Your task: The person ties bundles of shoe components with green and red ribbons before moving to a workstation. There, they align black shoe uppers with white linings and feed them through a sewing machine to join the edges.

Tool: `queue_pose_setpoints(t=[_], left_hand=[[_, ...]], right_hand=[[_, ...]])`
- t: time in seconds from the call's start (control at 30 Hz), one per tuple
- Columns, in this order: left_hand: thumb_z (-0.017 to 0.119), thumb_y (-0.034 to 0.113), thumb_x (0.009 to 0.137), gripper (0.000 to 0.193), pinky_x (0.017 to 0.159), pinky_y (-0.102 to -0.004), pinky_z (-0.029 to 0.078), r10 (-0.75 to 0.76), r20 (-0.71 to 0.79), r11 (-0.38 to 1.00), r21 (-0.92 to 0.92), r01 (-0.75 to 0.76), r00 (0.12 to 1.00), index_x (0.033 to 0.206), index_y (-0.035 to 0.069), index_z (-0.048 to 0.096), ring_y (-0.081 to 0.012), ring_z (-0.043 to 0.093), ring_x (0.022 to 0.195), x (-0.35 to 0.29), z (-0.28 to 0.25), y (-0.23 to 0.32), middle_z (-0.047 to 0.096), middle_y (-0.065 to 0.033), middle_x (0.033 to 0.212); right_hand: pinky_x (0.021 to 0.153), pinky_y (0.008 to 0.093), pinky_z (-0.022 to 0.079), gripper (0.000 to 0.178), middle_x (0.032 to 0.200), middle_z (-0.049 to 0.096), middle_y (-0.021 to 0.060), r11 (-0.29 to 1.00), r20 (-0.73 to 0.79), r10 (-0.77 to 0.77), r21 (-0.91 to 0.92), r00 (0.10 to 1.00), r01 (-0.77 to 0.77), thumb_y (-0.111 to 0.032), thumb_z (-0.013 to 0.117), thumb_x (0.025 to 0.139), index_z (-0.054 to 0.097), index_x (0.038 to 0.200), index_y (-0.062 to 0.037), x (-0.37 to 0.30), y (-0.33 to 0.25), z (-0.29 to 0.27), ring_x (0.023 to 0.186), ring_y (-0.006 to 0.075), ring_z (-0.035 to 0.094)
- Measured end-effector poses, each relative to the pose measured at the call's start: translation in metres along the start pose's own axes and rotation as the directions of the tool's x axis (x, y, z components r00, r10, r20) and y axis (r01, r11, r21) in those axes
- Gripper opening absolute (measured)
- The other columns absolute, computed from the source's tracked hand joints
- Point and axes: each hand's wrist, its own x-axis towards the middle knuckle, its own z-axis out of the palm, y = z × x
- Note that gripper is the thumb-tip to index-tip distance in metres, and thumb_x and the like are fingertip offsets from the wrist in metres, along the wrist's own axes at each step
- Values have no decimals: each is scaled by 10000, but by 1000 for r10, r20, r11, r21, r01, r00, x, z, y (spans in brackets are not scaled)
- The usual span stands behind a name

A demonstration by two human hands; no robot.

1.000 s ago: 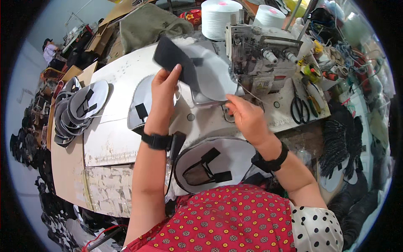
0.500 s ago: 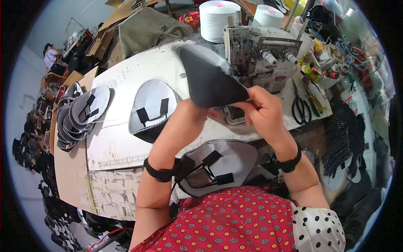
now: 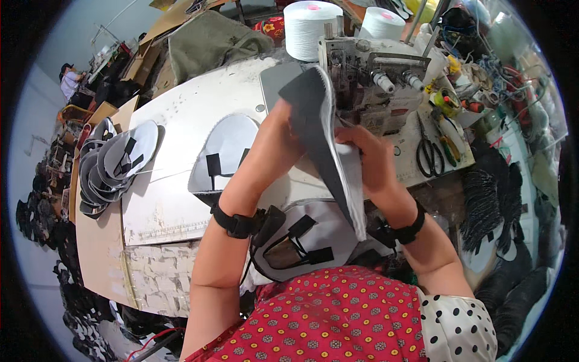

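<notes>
A curved black fabric piece with pale lining [image 3: 319,120] is held upright, its white stitched edge turned toward the right. My left hand [image 3: 282,136] grips its black side, fingers partly hidden behind it. On the lining side, my right hand [image 3: 369,154] is closed on the same piece, its fingertips partly hidden. Left of my left hand, a similar lined piece with black tabs [image 3: 226,142] lies on the white table. Another lined piece with black straps and tabs [image 3: 325,220] rests in front of my body, below the table edge.
The sewing machine [image 3: 377,84] stands just beyond my right hand, with white thread cones [image 3: 312,30] behind it. Black scissors [image 3: 429,154] and pliers [image 3: 451,148] lie to the right. A stack of grey lined pieces [image 3: 114,166] sits on the white table's [image 3: 163,181] left side.
The black fabric piece has been turned from lying across to upright, showing its stitched edge and lining. A flat grey plate on the table by the machine is now uncovered.
</notes>
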Motion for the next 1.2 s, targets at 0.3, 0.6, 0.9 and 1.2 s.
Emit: queue_pose_setpoints(t=[0.3,0.6,0.9,1.2], left_hand=[[485,254,1026,290,916,-299,442,-224,-287,834,-551,31,931,830,76,604,-181,579,1060,-4,-17,-25,657,-91,1158],[652,349,990,351,521,-250,366,-514,-335,850,-321,417,790,789,62,653,-82,487,538,-8,-48,-10,605,-5,657],[595,255,1025,261,618,-274,481,98,53,941,320,-110,994,1008,16,698,-154,630,677,-41,6,11,713,-92,783],[722,251,948,182,481,-248,378,-548,-422,784,-562,266,722,922,89,641,-69,496,609,13,-85,-78,581,16,798]], right_hand=[[512,222,496,183,1129,745,122,988,261,18,145,965,-58,101,580,903,693,1009,4,-25,1,-24,558,92,603],[505,235,486,185,1144,732,109,999,61,4,-52,998,0,88,665,880,673,1042,0,-12,14,5,580,97,606],[685,413,512,171,985,650,124,995,362,104,-38,926,-97,-86,716,866,643,1019,-61,-35,-4,-9,786,353,646],[892,448,472,263,1080,610,76,939,572,-121,-200,811,281,-149,791,691,610,874,-97,-63,-18,25,1022,296,580]])
